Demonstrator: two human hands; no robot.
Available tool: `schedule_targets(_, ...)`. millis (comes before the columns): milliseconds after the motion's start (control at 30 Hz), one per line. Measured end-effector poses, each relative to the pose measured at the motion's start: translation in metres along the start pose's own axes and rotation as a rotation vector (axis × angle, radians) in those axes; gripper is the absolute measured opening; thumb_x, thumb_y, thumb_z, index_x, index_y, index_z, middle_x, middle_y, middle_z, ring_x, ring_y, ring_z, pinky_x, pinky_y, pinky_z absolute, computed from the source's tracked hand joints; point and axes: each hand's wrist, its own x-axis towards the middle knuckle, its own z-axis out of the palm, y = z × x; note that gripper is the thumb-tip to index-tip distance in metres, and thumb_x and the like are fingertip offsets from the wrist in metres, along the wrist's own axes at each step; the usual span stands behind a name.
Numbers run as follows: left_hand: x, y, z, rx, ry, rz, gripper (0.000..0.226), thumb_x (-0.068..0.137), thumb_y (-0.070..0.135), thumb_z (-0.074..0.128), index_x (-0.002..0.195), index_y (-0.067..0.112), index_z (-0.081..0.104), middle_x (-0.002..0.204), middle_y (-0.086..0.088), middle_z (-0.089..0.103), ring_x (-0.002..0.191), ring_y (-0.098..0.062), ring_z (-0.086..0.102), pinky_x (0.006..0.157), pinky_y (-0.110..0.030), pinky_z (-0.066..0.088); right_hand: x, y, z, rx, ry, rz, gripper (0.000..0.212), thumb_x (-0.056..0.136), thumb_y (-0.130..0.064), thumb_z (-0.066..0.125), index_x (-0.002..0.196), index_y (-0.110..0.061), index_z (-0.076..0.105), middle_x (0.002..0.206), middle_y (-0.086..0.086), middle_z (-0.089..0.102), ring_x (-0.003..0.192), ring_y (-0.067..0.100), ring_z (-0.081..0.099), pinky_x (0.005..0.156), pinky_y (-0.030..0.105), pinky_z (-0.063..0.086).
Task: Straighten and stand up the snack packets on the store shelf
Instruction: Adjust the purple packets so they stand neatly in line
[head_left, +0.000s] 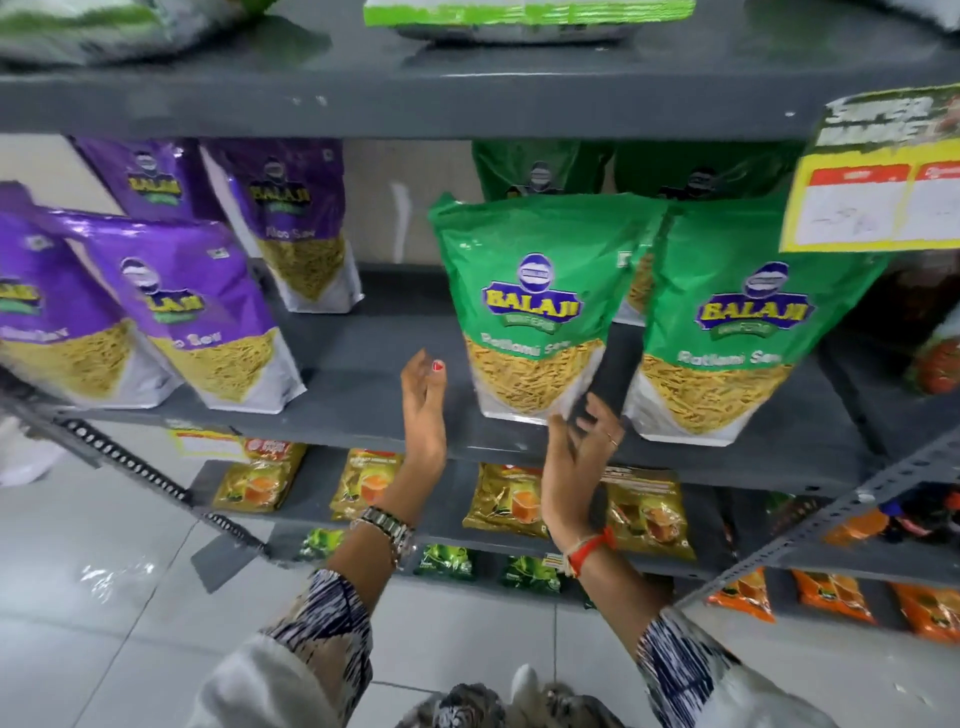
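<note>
Two green Ratlami Sev packets stand upright at the front of the grey shelf (363, 410): the left green packet (535, 296) and the right green packet (727, 322). More green packets (540, 166) stand behind them. Purple Aloo Sev packets stand to the left, two in front (192, 312) and two behind (296, 218). My left hand (423, 410) hovers open just left of the left green packet, apart from it. My right hand (582, 457) is open at that packet's bottom right corner, fingers spread and touching or nearly touching it.
A yellow price tag (878, 192) hangs from the shelf above at the right. Lower shelves hold golden tea packets (509, 499), small green packets (530, 571) and orange packets (831, 597). A slotted metal upright (831, 514) slants at the right. White tiled floor (104, 597) lies below.
</note>
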Motion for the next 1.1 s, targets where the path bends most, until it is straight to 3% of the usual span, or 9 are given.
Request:
schedule_targets(133, 0.004, 0.011, -0.063, -0.033, 0.294, 0.205, 0.013, 0.093, 0.015, 0.046, 0.105, 0.016, 0.051, 0.098, 0.006, 0.053, 0.093, -0.007, 0.053, 0.082, -0.025, 0.042, -0.032, 0.007, 0.032, -0.105, -0.197, -0.075, 0.025, 0.087, -0.023, 0.056, 0.110, -0.018, 0.050, 0.104, 0.003, 0.051, 0.093, 0.017, 0.054, 0.083, 0.031, 0.047)
schedule_targets(233, 0.022, 0.019, -0.110, 0.012, 0.506, 0.346, 0.008, 0.092, 0.013, 0.044, 0.098, 0.013, 0.049, 0.091, 0.008, 0.050, 0.081, 0.008, 0.050, 0.079, -0.014, 0.040, -0.057, 0.004, 0.073, -0.047, -0.367, -0.091, 0.019, 0.087, -0.023, 0.056, 0.106, -0.025, 0.053, 0.100, 0.006, 0.054, 0.088, 0.014, 0.055, 0.079, 0.019, 0.046)
schedule_targets(400, 0.065, 0.036, -0.195, 0.036, 0.641, 0.411, 0.011, 0.087, 0.027, 0.047, 0.098, 0.024, 0.047, 0.099, -0.007, 0.045, 0.093, -0.019, 0.048, 0.087, -0.030, 0.041, -0.084, 0.004, 0.171, 0.027, -0.510, 0.090, 0.027, 0.092, -0.017, 0.058, 0.117, -0.021, 0.050, 0.118, 0.008, 0.053, 0.106, 0.014, 0.053, 0.089, 0.014, 0.044)
schedule_targets(533, 0.092, 0.052, -0.241, 0.072, 0.467, 0.239, 0.033, 0.095, 0.026, 0.041, 0.124, 0.009, 0.042, 0.124, -0.008, 0.044, 0.114, -0.016, 0.044, 0.104, -0.030, 0.036, -0.093, 0.013, 0.243, 0.054, -0.593, 0.242, 0.051, 0.089, -0.040, 0.053, 0.137, -0.027, 0.038, 0.142, 0.005, 0.042, 0.129, 0.015, 0.043, 0.111, 0.037, 0.035)
schedule_targets(633, 0.114, 0.052, -0.271, 0.099, 0.178, 0.166, 0.048, 0.097, 0.036, 0.032, 0.140, 0.015, 0.028, 0.144, 0.005, 0.032, 0.130, -0.008, 0.032, 0.112, -0.028, 0.026, -0.103, 0.019, 0.282, 0.111, -0.589, 0.271, 0.057, 0.092, -0.040, 0.048, 0.143, -0.023, 0.030, 0.147, 0.004, 0.040, 0.127, 0.012, 0.042, 0.108, 0.032, 0.038)
schedule_targets(733, 0.133, 0.051, -0.285, 0.093, 0.000, 0.009, 0.070, 0.088, 0.058, 0.035, 0.144, 0.018, 0.024, 0.152, -0.002, 0.031, 0.137, -0.015, 0.032, 0.115, -0.035, 0.025, -0.110, 0.021, 0.306, 0.166, -0.553, 0.264, 0.063, 0.084, -0.046, 0.046, 0.141, -0.022, 0.034, 0.143, 0.004, 0.048, 0.126, 0.015, 0.049, 0.102, 0.029, 0.043)
schedule_targets(867, 0.132, 0.056, -0.280, 0.026, -0.011, -0.074, 0.054, 0.097, 0.036, 0.030, 0.145, 0.015, 0.018, 0.149, -0.001, 0.029, 0.132, -0.009, 0.030, 0.110, -0.026, 0.022, -0.108, 0.026, 0.320, 0.163, -0.485, 0.257, 0.051, 0.095, -0.038, 0.046, 0.141, -0.018, 0.033, 0.142, 0.009, 0.049, 0.113, 0.010, 0.055, 0.092, 0.021, 0.047)
schedule_targets(1000, 0.133, 0.047, -0.286, 0.032, -0.072, -0.039, 0.066, 0.091, 0.050, 0.036, 0.146, 0.019, 0.014, 0.154, -0.004, 0.024, 0.140, -0.018, 0.027, 0.116, -0.039, 0.023, -0.105, 0.028, 0.326, 0.166, -0.468, 0.237, 0.060, 0.088, -0.043, 0.045, 0.139, -0.016, 0.032, 0.128, 0.001, 0.055, 0.104, -0.001, 0.056, 0.085, 0.014, 0.049)
schedule_targets(1100, 0.137, 0.045, -0.288, 0.005, -0.071, -0.060, 0.057, 0.096, 0.039, 0.034, 0.146, 0.018, 0.013, 0.154, -0.004, 0.022, 0.140, -0.017, 0.026, 0.115, -0.036, 0.023, -0.109, 0.026, 0.325, 0.160, -0.437, 0.224, 0.049, 0.096, -0.034, 0.045, 0.139, -0.014, 0.033, 0.119, -0.004, 0.058, 0.099, -0.005, 0.058, 0.076, 0.008, 0.051)
